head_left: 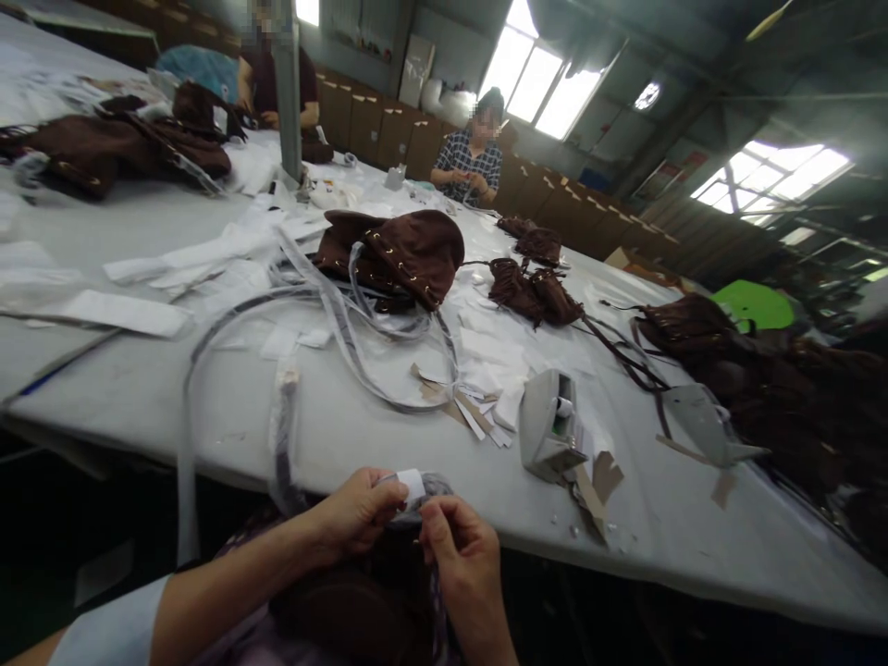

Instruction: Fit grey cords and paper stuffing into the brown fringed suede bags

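Over the lap, my left hand [366, 511] pinches a clear-plastic-wrapped strap [436, 483] with a white paper piece [411, 484] around it. Close beside it, my right hand [463, 548] is closed, thumb against forefinger, at the lower edge of the strap; what it pinches is too small to make out. Below both hands lies something dark brown [347, 606], mostly in shadow. A brown drawstring bag [420, 250] with gold eyelets rests on the table ahead, its long plastic-wrapped strap [339, 319] looping towards me.
A grey tape dispenser [545, 430] stands near the table's front edge, and another [700, 425] is further right. White paper strips [486, 356] are scattered mid-table. Brown bags pile up at right [797, 407] and far left [117, 148]. Two people work across the table beyond a metal post [287, 102].
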A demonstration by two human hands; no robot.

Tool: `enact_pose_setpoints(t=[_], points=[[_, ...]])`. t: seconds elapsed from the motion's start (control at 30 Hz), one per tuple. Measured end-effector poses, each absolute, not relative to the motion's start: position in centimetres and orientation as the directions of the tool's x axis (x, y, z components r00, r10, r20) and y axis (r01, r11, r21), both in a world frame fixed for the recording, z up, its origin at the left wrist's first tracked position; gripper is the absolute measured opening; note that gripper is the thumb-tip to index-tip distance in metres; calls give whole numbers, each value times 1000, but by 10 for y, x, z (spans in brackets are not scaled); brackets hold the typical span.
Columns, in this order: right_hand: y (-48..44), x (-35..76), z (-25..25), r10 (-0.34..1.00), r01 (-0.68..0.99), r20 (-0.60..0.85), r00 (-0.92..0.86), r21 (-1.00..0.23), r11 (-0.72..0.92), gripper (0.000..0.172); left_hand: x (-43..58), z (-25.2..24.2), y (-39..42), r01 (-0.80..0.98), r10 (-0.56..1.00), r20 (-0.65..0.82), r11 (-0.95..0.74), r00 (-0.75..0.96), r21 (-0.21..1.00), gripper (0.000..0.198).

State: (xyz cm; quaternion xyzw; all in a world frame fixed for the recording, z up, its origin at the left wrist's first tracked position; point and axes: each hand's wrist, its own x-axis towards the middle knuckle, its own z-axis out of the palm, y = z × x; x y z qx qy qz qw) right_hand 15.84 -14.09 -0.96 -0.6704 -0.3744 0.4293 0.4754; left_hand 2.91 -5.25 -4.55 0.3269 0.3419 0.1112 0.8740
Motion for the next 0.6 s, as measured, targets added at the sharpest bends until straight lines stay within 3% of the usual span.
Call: enact_pose_setpoints(t=[0.3,0.6], points=[[-135,144,-34,833,121,-261,487,-925,-361,39,31,-56,-63,-35,593,-441,621,673,783,31],[-133,133,-45,765,-63,-382,519,-909,-411,51,23,-55,-58,-40,634,-302,466,712,884,38]])
